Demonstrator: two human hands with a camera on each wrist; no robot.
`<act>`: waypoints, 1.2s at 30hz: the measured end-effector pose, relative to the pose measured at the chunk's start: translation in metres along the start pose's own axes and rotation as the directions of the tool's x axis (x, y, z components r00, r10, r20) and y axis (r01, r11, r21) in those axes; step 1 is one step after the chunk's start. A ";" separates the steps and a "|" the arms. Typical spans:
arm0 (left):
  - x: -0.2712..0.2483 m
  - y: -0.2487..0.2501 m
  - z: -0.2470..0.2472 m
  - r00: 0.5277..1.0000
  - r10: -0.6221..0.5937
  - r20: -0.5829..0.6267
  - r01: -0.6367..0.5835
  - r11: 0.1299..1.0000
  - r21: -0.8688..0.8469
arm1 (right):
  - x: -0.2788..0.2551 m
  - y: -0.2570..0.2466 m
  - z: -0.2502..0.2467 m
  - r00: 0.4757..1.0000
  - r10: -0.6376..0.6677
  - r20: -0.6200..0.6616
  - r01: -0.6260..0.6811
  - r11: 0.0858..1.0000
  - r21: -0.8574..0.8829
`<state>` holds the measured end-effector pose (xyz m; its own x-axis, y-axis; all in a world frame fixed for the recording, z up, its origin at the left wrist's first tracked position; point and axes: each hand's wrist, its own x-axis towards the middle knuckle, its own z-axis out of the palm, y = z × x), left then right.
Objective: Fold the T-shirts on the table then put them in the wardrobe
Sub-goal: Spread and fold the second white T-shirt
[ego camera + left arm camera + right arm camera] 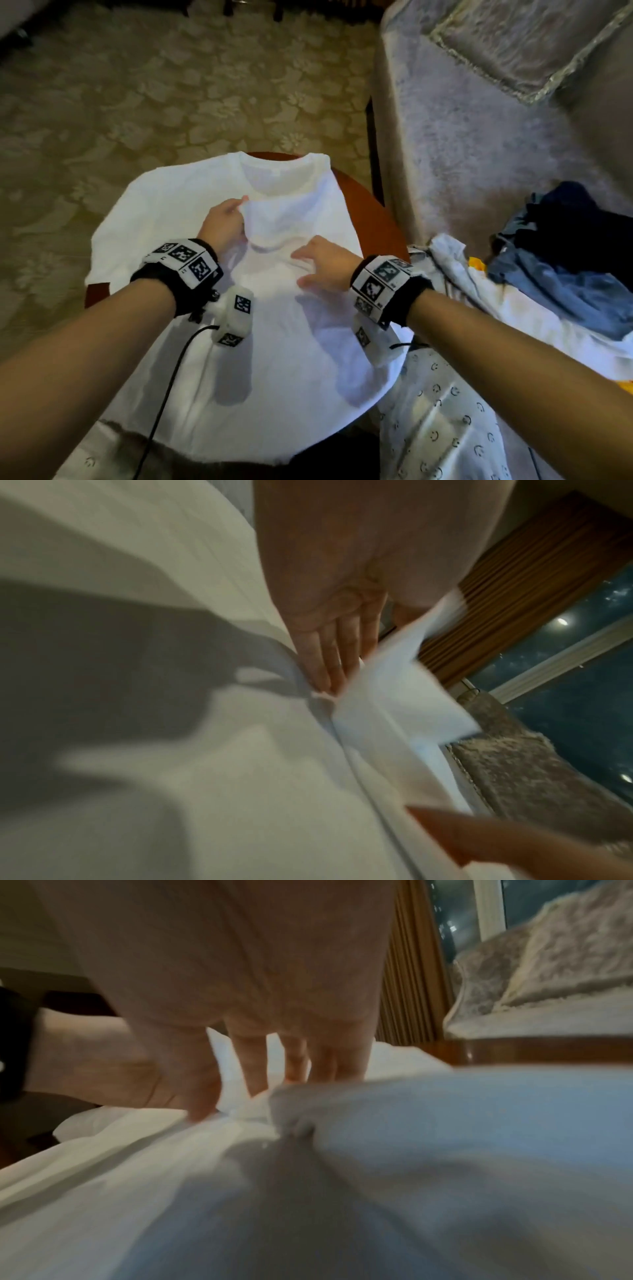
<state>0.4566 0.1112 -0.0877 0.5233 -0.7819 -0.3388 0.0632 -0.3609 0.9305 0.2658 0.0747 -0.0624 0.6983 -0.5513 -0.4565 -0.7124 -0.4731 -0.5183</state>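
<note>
A white T-shirt lies spread face up over a small round wooden table, collar at the far side. My left hand pinches a folded-over flap of the shirt near the chest, and its fingers lie straight against the cloth with the thumb behind it. My right hand is at the shirt's middle. The right thumb and fingers gather a small bunch of the fabric, from which wrinkles spread.
To the right, a light smiley-print garment, blue denim and dark clothes lie heaped on a grey-covered sofa. Patterned carpet surrounds the table. A black cable runs from my left wrist across the shirt.
</note>
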 end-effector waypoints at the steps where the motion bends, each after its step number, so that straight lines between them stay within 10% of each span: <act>1: 0.000 0.000 -0.004 1.000 -0.010 0.017 0.010 1.000 0.030 | 0.000 -0.001 0.002 0.999 0.030 -0.013 -0.030 0.999 0.017; 4: -0.002 0.002 -0.004 0.995 -0.068 0.073 0.060 0.992 0.112 | -0.003 0.003 -0.005 0.985 0.095 -0.146 -0.076 0.988 0.133; 11: 0.002 -0.003 0.022 0.999 0.018 0.045 -0.043 0.754 0.656 | -0.039 0.044 -0.009 0.972 0.234 0.011 -0.232 0.967 -0.103; 23: -0.002 0.011 0.015 0.999 -0.017 -0.030 0.025 0.952 0.304 | -0.107 0.057 -0.007 0.879 0.268 0.395 -0.185 0.954 -0.235; 28: -0.013 0.044 0.001 0.999 0.028 -0.038 -0.024 0.993 0.113 | -0.134 -0.016 -0.012 0.989 -0.034 0.144 0.023 0.997 0.076; 36: -0.024 0.079 -0.091 0.984 0.108 -0.140 -0.116 0.992 -0.054 | -0.102 -0.133 0.036 0.989 -0.122 -0.085 0.136 0.976 0.172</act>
<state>0.5269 0.1475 0.0069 0.6411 -0.7372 -0.2136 0.0474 -0.2397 0.9697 0.2920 0.2185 0.0265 0.7718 -0.5456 -0.3265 -0.5884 -0.4181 -0.6921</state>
